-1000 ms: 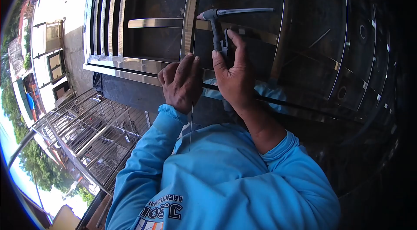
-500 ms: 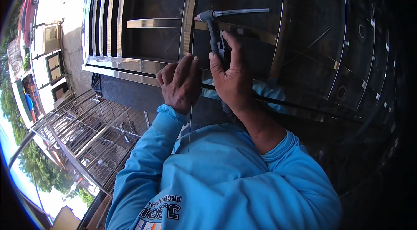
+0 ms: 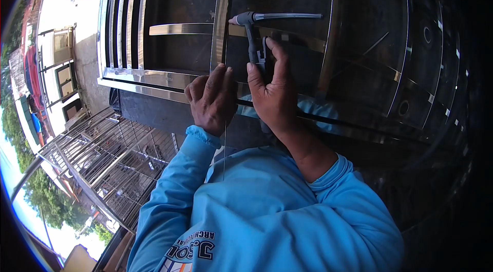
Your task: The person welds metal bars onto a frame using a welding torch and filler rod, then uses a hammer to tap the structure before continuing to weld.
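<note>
My right hand (image 3: 275, 84) is wrapped round the dark handle of a welding torch (image 3: 250, 35), its thumb and forefinger beside the trigger. The torch's pinkish nozzle points left and touches or nearly touches an upright metal bar (image 3: 221, 25); a long clear-grey cap sticks out to the right. Just below that bar, my left hand (image 3: 211, 98) pinches a thin wire rod (image 3: 225, 151), which hangs down past the wrist over the blue shirt. Its fingertips are near the bar's lower end, at the frame's polished bottom rail (image 3: 149, 78).
Flat slats (image 3: 121, 20) stand at the frame's left side, with a short crossbar (image 3: 179, 28) beside the upright bar. A wire rack (image 3: 118, 161) is at lower left. A thin rod (image 3: 376, 44) lies on the dark surface at right. Buildings and trees show at far left.
Both hands and the torch have stayed almost in place. The outdoor background at the far left has shifted slightly with the camera.
</note>
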{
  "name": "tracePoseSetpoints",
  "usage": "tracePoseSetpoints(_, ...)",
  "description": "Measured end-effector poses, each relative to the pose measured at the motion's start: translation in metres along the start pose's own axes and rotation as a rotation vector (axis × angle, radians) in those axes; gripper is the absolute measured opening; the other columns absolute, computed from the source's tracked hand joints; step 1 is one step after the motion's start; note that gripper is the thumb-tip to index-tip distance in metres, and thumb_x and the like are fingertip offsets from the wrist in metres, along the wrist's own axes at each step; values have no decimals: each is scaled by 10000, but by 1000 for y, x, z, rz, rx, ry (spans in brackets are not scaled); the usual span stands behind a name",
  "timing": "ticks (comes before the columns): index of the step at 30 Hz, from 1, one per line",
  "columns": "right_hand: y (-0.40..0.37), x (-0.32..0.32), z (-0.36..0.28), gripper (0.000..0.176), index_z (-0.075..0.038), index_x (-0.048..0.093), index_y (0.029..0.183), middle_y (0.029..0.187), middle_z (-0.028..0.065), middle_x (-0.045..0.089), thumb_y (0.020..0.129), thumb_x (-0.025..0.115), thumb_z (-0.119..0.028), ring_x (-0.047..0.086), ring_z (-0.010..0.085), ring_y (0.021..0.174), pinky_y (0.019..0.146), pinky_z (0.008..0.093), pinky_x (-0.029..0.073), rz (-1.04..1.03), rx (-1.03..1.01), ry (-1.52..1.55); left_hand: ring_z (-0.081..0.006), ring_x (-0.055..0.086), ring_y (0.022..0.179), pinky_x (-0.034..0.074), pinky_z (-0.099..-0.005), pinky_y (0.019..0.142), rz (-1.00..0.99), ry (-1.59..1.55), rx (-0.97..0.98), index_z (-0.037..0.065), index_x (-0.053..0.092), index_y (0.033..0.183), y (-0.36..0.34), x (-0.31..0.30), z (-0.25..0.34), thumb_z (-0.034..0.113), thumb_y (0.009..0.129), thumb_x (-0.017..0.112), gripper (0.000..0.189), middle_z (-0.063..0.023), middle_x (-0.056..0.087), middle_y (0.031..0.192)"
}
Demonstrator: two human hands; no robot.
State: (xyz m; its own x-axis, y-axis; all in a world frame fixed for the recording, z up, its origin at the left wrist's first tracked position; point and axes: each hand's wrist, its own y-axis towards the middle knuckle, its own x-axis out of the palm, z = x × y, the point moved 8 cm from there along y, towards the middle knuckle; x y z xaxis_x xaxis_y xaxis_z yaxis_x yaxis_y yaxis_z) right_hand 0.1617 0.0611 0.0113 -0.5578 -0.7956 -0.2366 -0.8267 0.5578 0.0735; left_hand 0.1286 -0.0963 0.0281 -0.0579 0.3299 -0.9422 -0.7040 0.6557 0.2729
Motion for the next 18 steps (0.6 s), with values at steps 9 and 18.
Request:
tracePoseSetpoints(9,3,4,-3,564,-45,471,1488,1203,252,681,984,718,-104,731,396,1061,871,442,597,-41,-39,-54,-284,606,1120,406,-443,979,-4,4,-2,121,699,1328,-1,0,0,139,797,791,540,-69,645,1412)
tracePoseSetpoints(18,1,2,0,550,-30,479,1473,1199,255,681,985,719,-112,732,398,1053,865,438,598,1,-11,-4,-278,607,1094,402,-436,974,5,16,1,127,704,1328,-2,1,-1,165,796,799,541,-59,641,1424)
